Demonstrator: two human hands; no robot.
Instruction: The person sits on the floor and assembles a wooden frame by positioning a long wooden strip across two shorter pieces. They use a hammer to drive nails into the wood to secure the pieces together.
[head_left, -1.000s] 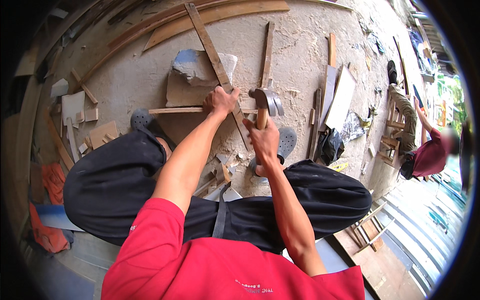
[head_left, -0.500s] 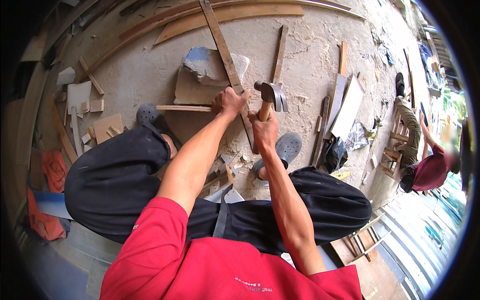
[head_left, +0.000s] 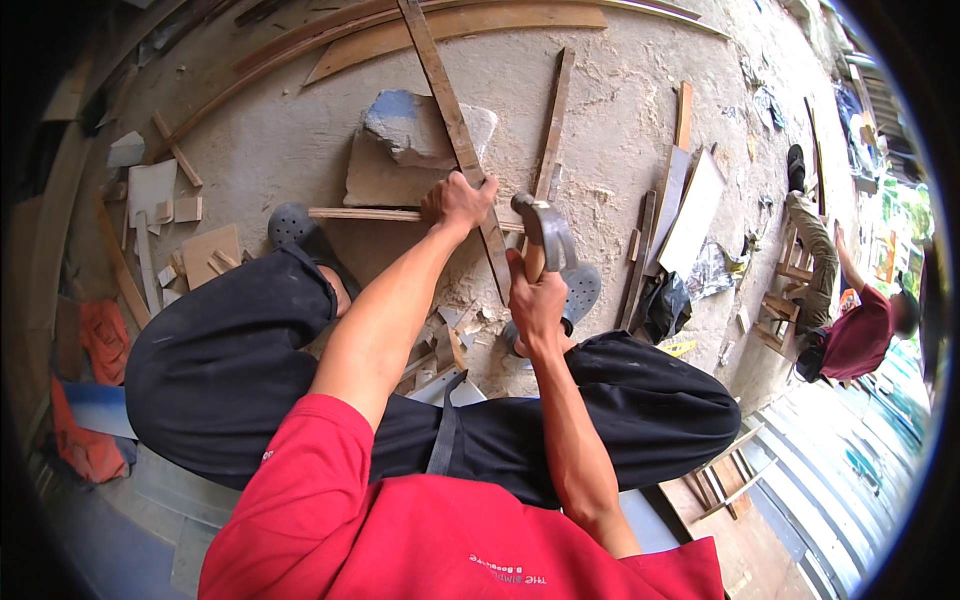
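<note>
My left hand (head_left: 460, 203) is closed around a long, narrow wooden strip (head_left: 440, 80), which slants from the far side down between my feet. Part of the strip rests over a rough stone block (head_left: 405, 130) with a blue patch. In my right hand (head_left: 538, 300) is a claw hammer (head_left: 546, 235), gripped by its wooden handle with the metal head up. The hammer is just right of the strip's near end. Below my left hand a thin board (head_left: 365, 214) lies crosswise by the block. Another strip (head_left: 556, 120) lies on the ground beyond the hammer.
Long planks (head_left: 470, 25) lie at the far side. Wood offcuts (head_left: 187, 209) are scattered on the left, near an orange cloth (head_left: 103, 340). On the right are boards (head_left: 692, 215), a black plastic bag (head_left: 667, 305) and a seated person in a dark red shirt (head_left: 858, 335).
My right hand and the hammer have moved nearer to me and slightly right, away from the strip. My left hand stays in place on the strip.
</note>
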